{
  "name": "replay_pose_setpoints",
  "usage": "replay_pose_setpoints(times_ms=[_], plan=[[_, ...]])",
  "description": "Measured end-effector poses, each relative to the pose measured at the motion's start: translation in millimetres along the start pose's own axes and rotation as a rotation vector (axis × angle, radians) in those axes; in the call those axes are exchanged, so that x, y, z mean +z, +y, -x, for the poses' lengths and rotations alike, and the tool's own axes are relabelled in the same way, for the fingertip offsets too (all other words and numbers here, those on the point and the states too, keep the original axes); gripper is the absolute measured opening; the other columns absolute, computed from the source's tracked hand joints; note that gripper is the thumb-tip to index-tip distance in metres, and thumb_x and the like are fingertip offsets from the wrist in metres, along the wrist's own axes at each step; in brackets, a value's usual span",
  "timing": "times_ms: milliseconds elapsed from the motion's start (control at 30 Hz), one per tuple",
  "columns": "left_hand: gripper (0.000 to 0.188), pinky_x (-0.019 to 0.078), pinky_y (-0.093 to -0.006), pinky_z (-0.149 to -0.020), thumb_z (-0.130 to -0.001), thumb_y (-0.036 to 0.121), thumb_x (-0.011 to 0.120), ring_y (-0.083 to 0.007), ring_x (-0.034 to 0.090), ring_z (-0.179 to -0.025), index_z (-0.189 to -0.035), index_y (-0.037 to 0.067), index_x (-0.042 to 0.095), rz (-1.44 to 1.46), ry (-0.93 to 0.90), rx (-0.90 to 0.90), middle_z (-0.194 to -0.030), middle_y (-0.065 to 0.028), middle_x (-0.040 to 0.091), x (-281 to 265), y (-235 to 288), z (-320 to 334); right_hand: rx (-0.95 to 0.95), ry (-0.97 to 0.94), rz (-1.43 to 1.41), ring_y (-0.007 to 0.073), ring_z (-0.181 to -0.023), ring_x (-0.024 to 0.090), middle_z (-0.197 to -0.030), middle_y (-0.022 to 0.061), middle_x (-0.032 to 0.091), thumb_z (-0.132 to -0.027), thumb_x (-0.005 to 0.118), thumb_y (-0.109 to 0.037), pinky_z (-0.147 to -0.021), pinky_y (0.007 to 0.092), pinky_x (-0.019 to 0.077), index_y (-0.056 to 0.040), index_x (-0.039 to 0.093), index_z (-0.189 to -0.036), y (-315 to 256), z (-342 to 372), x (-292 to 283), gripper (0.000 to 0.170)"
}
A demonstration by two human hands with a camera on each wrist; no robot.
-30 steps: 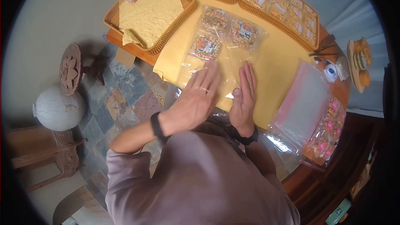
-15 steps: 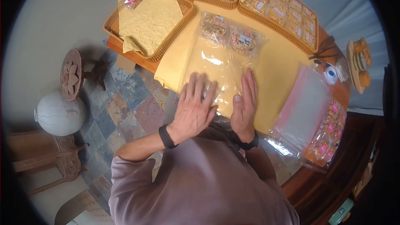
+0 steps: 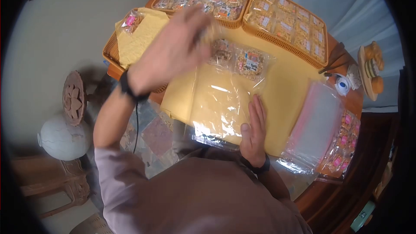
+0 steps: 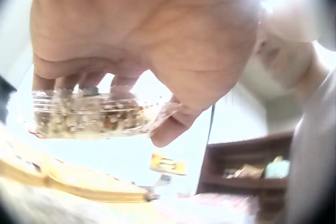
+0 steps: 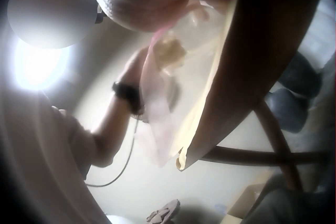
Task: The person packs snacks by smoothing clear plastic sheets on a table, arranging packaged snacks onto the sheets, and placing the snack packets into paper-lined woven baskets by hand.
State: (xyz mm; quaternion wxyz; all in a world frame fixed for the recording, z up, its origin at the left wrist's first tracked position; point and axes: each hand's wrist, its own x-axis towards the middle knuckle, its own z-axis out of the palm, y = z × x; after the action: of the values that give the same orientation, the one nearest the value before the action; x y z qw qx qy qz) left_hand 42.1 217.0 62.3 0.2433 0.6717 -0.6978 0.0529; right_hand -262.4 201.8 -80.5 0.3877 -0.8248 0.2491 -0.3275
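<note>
My left hand (image 3: 171, 50), blurred and raised at the back left, grips a clear-wrapped nut snack pack (image 4: 100, 116), with fingers over one side and the thumb at its edge. On the yellow sheet (image 3: 286, 86) lies a large clear plastic bag (image 3: 216, 99). At its far end sit nut packs, including a labelled one (image 3: 250, 63) and another (image 3: 223, 54) partly covered by the left hand. My right hand (image 3: 254, 134) rests along the bag's right edge, fingers straight and together, thumb upright.
Two wicker baskets of snack packs, one at the back (image 3: 203, 0) and one at back right (image 3: 288, 24), border the sheet. A paper-lined basket (image 3: 112, 50) stands left. Flat clear bags (image 3: 316, 112) and pink-labelled packs (image 3: 344, 145) lie right.
A loose pack in the middle of the bag slid toward its far end. My left hand then left the bag, moved up to the back left and now holds a pack. The right hand stayed.
</note>
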Motion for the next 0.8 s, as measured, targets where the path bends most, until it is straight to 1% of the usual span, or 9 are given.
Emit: replay_pose_setpoints(times_ms=[133, 267, 300, 433, 533, 667, 733, 767, 800], plan=[[0.07, 0.046, -0.0483, -0.111, -0.086, 0.038, 0.069, -0.0453, 0.055, -0.129, -0.138, -0.006, 0.055, -0.086, 0.047, -0.166, -0.143, -0.0303, 0.052, 60.4, -107.0, -89.0, 0.037, 0.007, 0.024, 0.0476, -0.149, 0.032, -0.159, 0.0307, 0.036, -0.107, 0.046, -0.025, -0.122, 0.053, 0.0247, 0.0132, 0.045, -0.146, 0.1, 0.8, 0.2, 0.054], [0.081, 0.0449, -0.0495, -0.112, -0.09, 0.053, 0.065, -0.0468, 0.055, -0.13, -0.141, -0.008, 0.054, -0.157, 0.156, -0.205, -0.142, -0.0348, 0.051, 103.0, -138.3, -122.3, 0.072, 0.051, 0.022, 0.0472, -0.148, 0.035, -0.158, 0.0305, 0.038, -0.106, 0.05, -0.021, -0.122, 0.0522, 0.0265, 0.0135, 0.047, -0.144, -0.5, 2.3, 2.8, 0.052], [0.083, 0.0455, -0.0501, -0.112, -0.091, 0.058, 0.061, -0.0478, 0.054, -0.13, -0.141, -0.008, 0.054, -0.141, -0.035, -0.334, -0.14, -0.0369, 0.052, 109.3, -143.1, -124.1, 0.092, 0.057, 0.021, 0.047, -0.147, 0.036, -0.158, 0.0304, 0.039, -0.105, 0.051, -0.019, -0.121, 0.0519, 0.0273, 0.0136, 0.047, -0.144, -0.4, 2.7, 2.2, 0.051], [0.078, 0.0455, -0.0503, -0.112, -0.094, 0.055, 0.058, -0.0469, 0.053, -0.132, -0.142, -0.006, 0.055, -0.08, -0.174, -0.421, -0.14, -0.0333, 0.054, 107.4, -142.2, -109.7, 0.093, 0.068, -0.009, 0.0463, -0.146, 0.038, -0.157, 0.03, 0.04, -0.104, 0.053, -0.017, -0.121, 0.0514, 0.0285, 0.0135, 0.048, -0.143, -1.5, 1.2, 1.8, 0.05], [0.073, 0.0436, -0.0498, -0.114, -0.094, 0.05, 0.057, -0.0465, 0.049, -0.136, -0.14, -0.006, 0.056, -0.028, -0.179, -0.248, -0.142, -0.031, 0.054, 115.3, -154.9, -105.0, 0.077, 0.065, -0.02, 0.0458, -0.145, 0.039, -0.157, 0.0295, 0.041, -0.103, 0.054, -0.017, -0.12, 0.051, 0.0294, 0.0133, 0.049, -0.143, -0.5, -1.5, 2.7, 0.05], [0.068, 0.0407, -0.0489, -0.116, -0.094, 0.045, 0.056, -0.0455, 0.045, -0.14, -0.14, -0.005, 0.057, -0.076, -0.149, -0.229, -0.144, -0.0285, 0.054, 115.5, -146.4, -107.7, 0.062, 0.055, -0.005, 0.0456, -0.145, 0.039, -0.156, 0.0294, 0.043, -0.103, 0.055, -0.017, -0.12, 0.0506, 0.0299, 0.0128, 0.05, -0.142, -1.0, -2.5, 3.1, 0.05], [0.046, 0.0473, -0.049, -0.105, -0.09, 0.035, 0.061, -0.0404, 0.06, -0.12, -0.116, -0.001, 0.072, -0.102, -0.148, -0.268, -0.124, -0.0235, 0.068, 97.2, -125.1, -106.5, 0.08, 0.043, 0.007, 0.0458, -0.144, 0.04, -0.155, 0.0296, 0.043, -0.103, 0.055, -0.017, -0.12, 0.0505, 0.0304, 0.0128, 0.05, -0.142, -0.5, -2.6, 0.8, 0.05], [0.062, 0.0423, -0.0503, -0.113, -0.094, 0.04, 0.058, -0.0422, 0.049, -0.138, -0.138, -0.003, 0.059, -0.276, -0.275, -0.001, -0.145, -0.0259, 0.055, 82.4, -126.6, -102.6, 0.067, 0.059, -0.006, 0.046, -0.144, 0.04, -0.155, 0.0296, 0.044, -0.103, 0.056, -0.018, -0.12, 0.0504, 0.0309, 0.0129, 0.05, -0.142, -0.4, -2.4, 0.9, 0.05], [0.055, 0.0467, -0.0484, -0.108, -0.094, 0.036, 0.062, -0.0389, 0.056, -0.131, -0.133, -0.003, 0.062, -0.126, -0.106, -0.029, -0.14, -0.0244, 0.06, 80.1, -118.6, -89.2, 0.056, 0.082, -0.021, 0.0462, -0.143, 0.041, -0.154, 0.0297, 0.044, -0.103, 0.057, -0.019, -0.119, 0.0503, 0.0314, 0.0129, 0.05, -0.142, -0.4, -0.5, 1.8, 0.051]])
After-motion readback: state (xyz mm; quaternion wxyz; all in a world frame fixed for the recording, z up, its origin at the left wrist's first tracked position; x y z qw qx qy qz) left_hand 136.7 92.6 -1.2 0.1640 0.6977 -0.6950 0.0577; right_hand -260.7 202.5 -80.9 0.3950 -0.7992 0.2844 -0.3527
